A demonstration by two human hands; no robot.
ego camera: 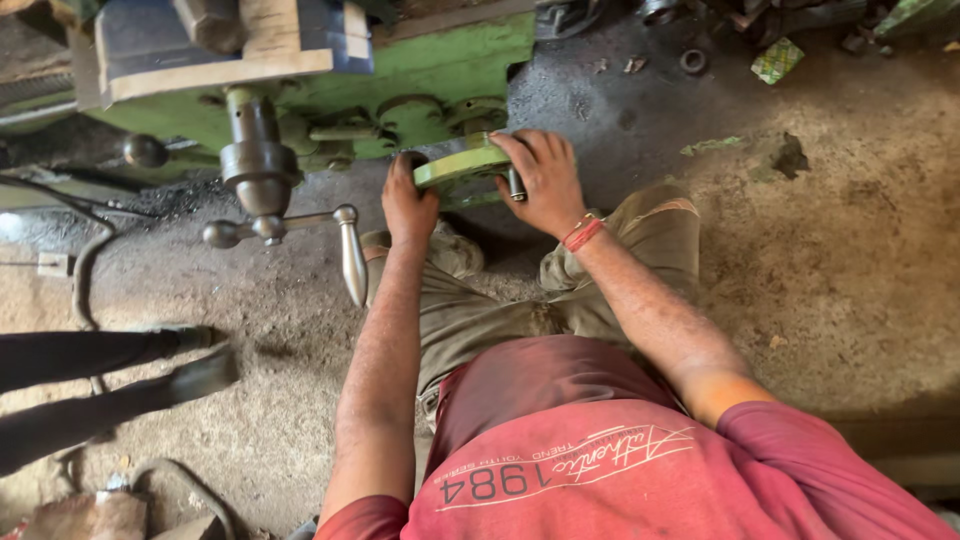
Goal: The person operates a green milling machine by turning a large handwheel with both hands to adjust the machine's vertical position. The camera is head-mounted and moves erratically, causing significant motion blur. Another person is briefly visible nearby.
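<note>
Dusty concrete floor (840, 270) of a workshop fills the head view, with a green machine (440, 70) standing along the upper edge. Both hands meet at a green handwheel (462, 165) on the machine's front, just above the person's knees. Left hand (408, 205) is clenched over the wheel's near-left rim, fingers curled round its edge. Right hand (545, 180) is wrapped over the right rim, beside a short dark grip peg (516, 184) that juts from the wheel (a red thread circles that wrist). Left of the wheel, a steel lever (350, 255) with ball ends hangs from a grey spindle (258, 150). At far left, another person's dark trouser legs and shoes (200, 365) stand on the floor. Judged from its cast-metal look, the handwheel is heavy, rigid and probably greasy; the rim or the peg appears the surest place to hold it.
</note>
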